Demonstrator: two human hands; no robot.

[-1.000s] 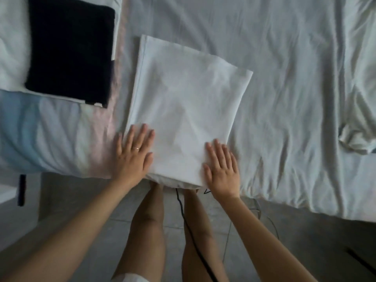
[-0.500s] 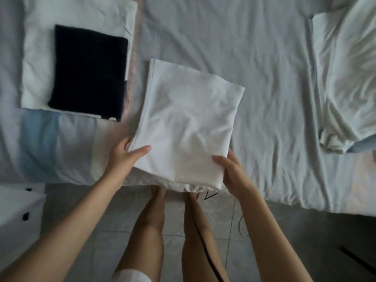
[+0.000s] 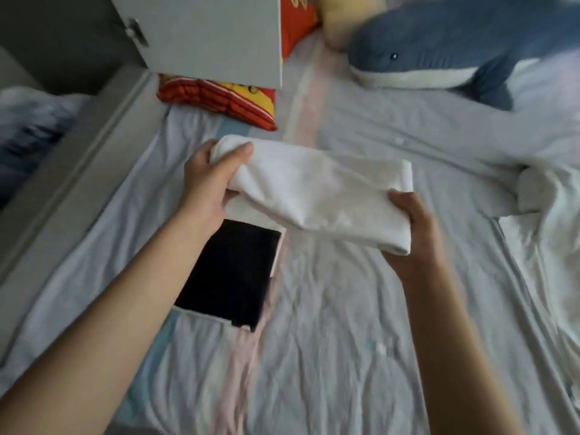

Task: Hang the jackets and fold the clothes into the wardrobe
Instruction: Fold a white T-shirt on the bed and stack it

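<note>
A blue shark plush [image 3: 455, 48] lies on the rumpled pale bed [image 3: 345, 324].

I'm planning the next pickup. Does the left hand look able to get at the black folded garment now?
Probably not: the left hand grips the white folded garment, as does the right hand. The black folded garment lies uncovered below its wrist; nothing else blocks it.
</note>
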